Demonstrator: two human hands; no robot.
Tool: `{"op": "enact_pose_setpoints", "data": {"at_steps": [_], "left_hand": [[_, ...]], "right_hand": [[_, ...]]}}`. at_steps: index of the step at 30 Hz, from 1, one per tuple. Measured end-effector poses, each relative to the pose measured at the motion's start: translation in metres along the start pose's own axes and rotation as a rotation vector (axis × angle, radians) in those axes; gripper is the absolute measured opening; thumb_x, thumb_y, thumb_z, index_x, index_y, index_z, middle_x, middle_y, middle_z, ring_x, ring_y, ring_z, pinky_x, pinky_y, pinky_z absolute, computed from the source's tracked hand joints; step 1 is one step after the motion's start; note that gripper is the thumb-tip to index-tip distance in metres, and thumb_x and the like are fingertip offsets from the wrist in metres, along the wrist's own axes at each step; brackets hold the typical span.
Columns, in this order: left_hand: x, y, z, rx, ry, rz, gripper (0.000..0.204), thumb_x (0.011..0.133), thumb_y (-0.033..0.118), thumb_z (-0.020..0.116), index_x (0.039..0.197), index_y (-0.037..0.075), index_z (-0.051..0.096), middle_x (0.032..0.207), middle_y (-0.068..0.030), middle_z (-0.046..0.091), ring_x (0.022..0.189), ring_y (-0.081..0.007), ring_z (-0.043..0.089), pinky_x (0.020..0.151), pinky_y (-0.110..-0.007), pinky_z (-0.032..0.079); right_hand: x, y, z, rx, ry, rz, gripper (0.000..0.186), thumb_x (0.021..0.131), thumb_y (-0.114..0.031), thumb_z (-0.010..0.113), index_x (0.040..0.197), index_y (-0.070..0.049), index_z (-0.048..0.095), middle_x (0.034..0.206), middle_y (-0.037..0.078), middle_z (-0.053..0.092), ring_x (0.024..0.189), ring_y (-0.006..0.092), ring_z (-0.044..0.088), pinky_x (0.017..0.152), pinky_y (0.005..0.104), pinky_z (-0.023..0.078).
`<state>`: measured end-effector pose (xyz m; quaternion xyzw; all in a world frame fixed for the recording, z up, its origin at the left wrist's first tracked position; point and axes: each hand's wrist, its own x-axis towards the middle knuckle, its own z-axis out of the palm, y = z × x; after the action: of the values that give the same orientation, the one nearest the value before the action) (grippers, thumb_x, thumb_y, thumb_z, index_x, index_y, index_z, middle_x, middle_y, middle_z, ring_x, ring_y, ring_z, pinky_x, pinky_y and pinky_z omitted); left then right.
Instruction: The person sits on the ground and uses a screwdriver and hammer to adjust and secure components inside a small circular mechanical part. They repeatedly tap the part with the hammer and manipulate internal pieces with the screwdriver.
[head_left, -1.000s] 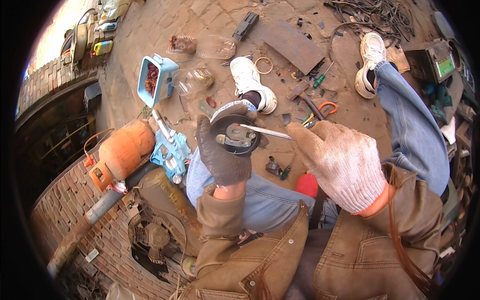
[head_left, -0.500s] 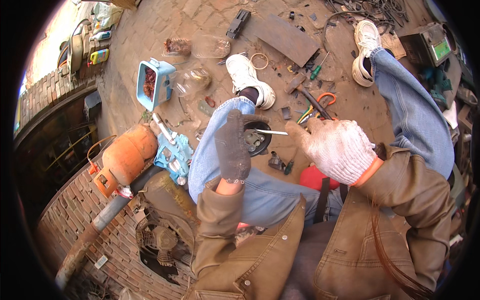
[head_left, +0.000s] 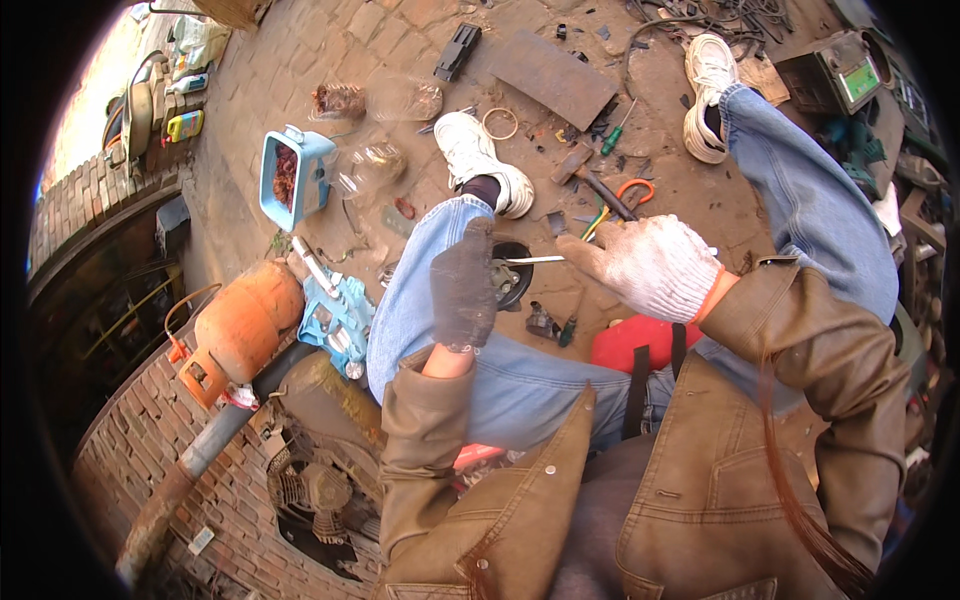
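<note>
My left hand (head_left: 463,290), in a dark grey glove, is closed on the edge of a round black part (head_left: 515,285) with a metal centre, held over my left thigh. Much of that part is hidden behind the glove. My right hand (head_left: 648,262), in a pale knitted glove with an orange cuff, is closed around what looks like a screwdriver (head_left: 536,260). Only its thin metal shaft shows, and its tip reaches the metal centre of the round part. Beyond my right hand lie a hammer (head_left: 598,183) and orange-handled scissors (head_left: 634,190).
On the brick floor are a green screwdriver (head_left: 612,138), a flat metal plate (head_left: 555,78), a blue container (head_left: 297,180) with reddish scraps, and clear plastic tubs (head_left: 403,98). An orange gas cylinder (head_left: 248,315) stands at left. A red object (head_left: 635,343) lies between my legs.
The whole view has shifted slightly, so things sit a little further left. The round part appears more tilted, and the metal shaft still points into it. Both hands keep their grip.
</note>
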<state>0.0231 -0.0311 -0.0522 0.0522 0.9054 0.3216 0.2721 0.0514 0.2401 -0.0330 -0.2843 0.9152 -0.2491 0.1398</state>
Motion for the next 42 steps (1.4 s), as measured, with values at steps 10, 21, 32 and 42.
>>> {"op": "enact_pose_setpoints", "data": {"at_steps": [10, 21, 32, 42], "left_hand": [[0.009, 0.06, -0.031, -1.498, -0.124, -0.133, 0.059, 0.101, 0.054, 0.04, 0.111, 0.0, 0.06, 0.091, -0.014, 0.068, 0.079, -0.0279, 0.069, 0.069, -0.039, 0.06], [0.01, 0.058, -0.027, -1.525, -0.12, 0.015, 0.073, 0.099, 0.062, 0.032, 0.108, -0.003, 0.063, 0.102, -0.0187, 0.069, 0.087, -0.0332, 0.067, 0.078, -0.044, 0.057], [0.009, 0.063, -0.022, -1.581, 0.135, -0.155, 0.082, 0.095, 0.07, 0.034, 0.119, -0.004, 0.059, 0.108, -0.0182, 0.066, 0.1, -0.0326, 0.063, 0.093, -0.045, 0.05], [0.009, 0.054, -0.026, -1.738, -0.076, -0.142, 0.087, 0.092, 0.074, 0.033, 0.126, -0.003, 0.055, 0.12, -0.0204, 0.061, 0.108, -0.0336, 0.06, 0.096, -0.047, 0.049]], "right_hand": [[0.024, -0.02, -0.031, 0.189, 0.361, 0.068, 0.034, 0.082, -0.014, 0.067, 0.115, -0.013, 0.062, 0.071, 0.006, 0.056, 0.062, 0.024, 0.063, 0.048, 0.0367, 0.05], [0.023, -0.017, -0.034, 0.53, 0.481, 0.276, 0.024, 0.092, -0.027, 0.061, 0.103, -0.007, 0.068, 0.083, 0.017, 0.068, 0.075, 0.0344, 0.067, 0.064, 0.0413, 0.054], [0.023, -0.023, -0.036, 0.587, 0.408, 0.27, 0.021, 0.09, -0.017, 0.064, 0.106, -0.004, 0.067, 0.094, 0.017, 0.069, 0.084, 0.035, 0.067, 0.073, 0.0399, 0.055], [0.023, -0.021, -0.035, 0.529, 0.447, 0.162, 0.021, 0.09, -0.018, 0.064, 0.106, -0.005, 0.067, 0.092, 0.017, 0.068, 0.083, 0.0351, 0.067, 0.072, 0.0401, 0.054]]}}
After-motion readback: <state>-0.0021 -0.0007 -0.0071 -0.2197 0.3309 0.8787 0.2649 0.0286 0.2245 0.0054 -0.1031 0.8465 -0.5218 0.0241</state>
